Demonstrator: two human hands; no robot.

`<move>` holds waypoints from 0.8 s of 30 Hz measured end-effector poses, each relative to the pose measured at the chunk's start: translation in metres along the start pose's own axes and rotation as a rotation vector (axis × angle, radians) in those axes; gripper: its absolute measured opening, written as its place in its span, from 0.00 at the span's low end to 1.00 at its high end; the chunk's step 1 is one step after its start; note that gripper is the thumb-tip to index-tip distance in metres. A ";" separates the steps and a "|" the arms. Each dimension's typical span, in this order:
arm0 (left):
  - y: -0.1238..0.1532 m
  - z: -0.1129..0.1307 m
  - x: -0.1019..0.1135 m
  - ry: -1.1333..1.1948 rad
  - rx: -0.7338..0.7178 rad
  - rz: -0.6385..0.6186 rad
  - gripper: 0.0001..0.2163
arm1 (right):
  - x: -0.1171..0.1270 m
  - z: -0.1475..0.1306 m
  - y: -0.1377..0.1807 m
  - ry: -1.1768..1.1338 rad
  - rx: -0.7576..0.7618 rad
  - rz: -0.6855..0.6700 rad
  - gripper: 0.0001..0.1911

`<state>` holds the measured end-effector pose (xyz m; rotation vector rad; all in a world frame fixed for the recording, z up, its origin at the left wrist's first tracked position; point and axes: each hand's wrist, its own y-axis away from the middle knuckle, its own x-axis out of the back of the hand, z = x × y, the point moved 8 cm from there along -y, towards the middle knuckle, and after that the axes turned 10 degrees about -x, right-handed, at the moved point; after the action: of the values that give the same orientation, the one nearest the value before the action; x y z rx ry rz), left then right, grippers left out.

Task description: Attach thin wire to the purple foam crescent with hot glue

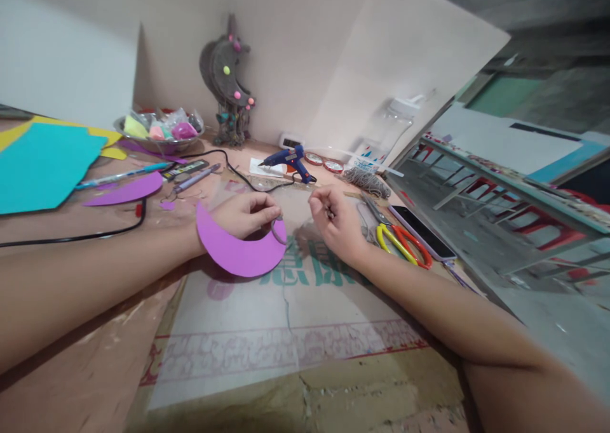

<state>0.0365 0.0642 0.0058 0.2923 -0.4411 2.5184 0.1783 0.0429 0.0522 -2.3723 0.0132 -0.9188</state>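
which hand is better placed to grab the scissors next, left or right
Right, I'd judge: the scissors lie close beside the right hand, while the left hand is farther off and holds the purple crescent. Whether the right one holds anything is unclear.

a crowded pinkish table (pixel 71 388), busiest along its far side.
a translucent sheet (pixel 238 319) with green characters and a red border covers the middle, brown cardboard (pixel 362 392) showing at its near edge; to the left lie turquoise (pixel 47 166) and yellow sheets, a purple paper piece (pixel 126 193), a blue pen (pixel 124 176) and a black cord (pixel 76 238), with a metal bowl (pixel 143 142) behind; towards the back are a blue glue gun (pixel 298 166), two red-rimmed rolls (pixel 313 159) and grey yarn (pixel 366 182); at right, scissors (pixel 398 239) lie beside a phone (pixel 424 233).
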 end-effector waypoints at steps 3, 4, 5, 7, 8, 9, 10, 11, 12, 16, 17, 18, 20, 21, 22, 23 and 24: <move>0.000 -0.001 0.001 -0.027 0.024 0.012 0.09 | 0.005 0.017 -0.009 -0.060 -0.127 0.073 0.13; 0.000 -0.001 0.001 -0.038 0.035 0.012 0.08 | 0.006 0.022 -0.011 -0.069 -0.162 0.081 0.13; 0.000 -0.001 0.001 -0.044 0.041 0.011 0.08 | 0.005 0.025 -0.013 -0.071 -0.189 0.077 0.12; 0.001 0.000 0.001 -0.046 0.042 0.011 0.07 | 0.002 0.028 -0.013 -0.047 -0.195 0.047 0.08; 0.001 0.001 0.001 -0.043 0.041 0.010 0.07 | 0.000 0.025 -0.012 -0.019 -0.163 0.015 0.09; 0.001 0.001 0.001 -0.034 0.039 0.009 0.07 | -0.003 0.020 -0.010 0.019 -0.107 -0.022 0.12; 0.001 0.001 0.000 -0.025 0.033 0.007 0.07 | -0.006 0.013 -0.007 0.066 -0.032 -0.060 0.13; 0.001 0.002 0.000 -0.016 0.024 0.003 0.08 | -0.009 0.005 -0.003 0.122 0.055 -0.095 0.14; 0.001 0.003 -0.001 -0.008 0.014 -0.003 0.08 | -0.012 -0.004 0.001 0.183 0.142 -0.123 0.15; 0.000 0.004 0.000 -0.015 -0.002 0.002 0.10 | -0.020 -0.025 0.013 0.412 0.383 -0.166 0.19; 0.001 0.004 0.001 -0.023 0.002 0.008 0.10 | -0.020 -0.027 0.014 0.450 0.418 -0.163 0.18; 0.001 0.004 0.002 -0.031 0.005 0.012 0.10 | -0.021 -0.027 0.014 0.477 0.441 -0.156 0.17; 0.001 0.003 0.002 -0.035 0.003 0.010 0.10 | -0.020 -0.026 0.013 0.508 0.462 -0.142 0.15; 0.001 0.002 0.002 -0.032 0.000 0.007 0.10 | -0.019 -0.024 0.012 0.515 0.466 -0.137 0.14; 0.001 0.002 0.002 -0.029 -0.004 0.005 0.10 | -0.019 -0.023 0.012 0.520 0.466 -0.133 0.14; 0.001 0.001 0.002 -0.029 -0.008 0.003 0.10 | -0.018 -0.022 0.011 0.524 0.466 -0.130 0.13; 0.001 0.000 0.002 -0.032 -0.013 0.000 0.10 | -0.018 -0.021 0.011 0.527 0.471 -0.128 0.13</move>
<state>0.0346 0.0643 0.0066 0.3282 -0.4701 2.5131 0.1535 0.0265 0.0477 -1.6694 -0.1346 -1.4105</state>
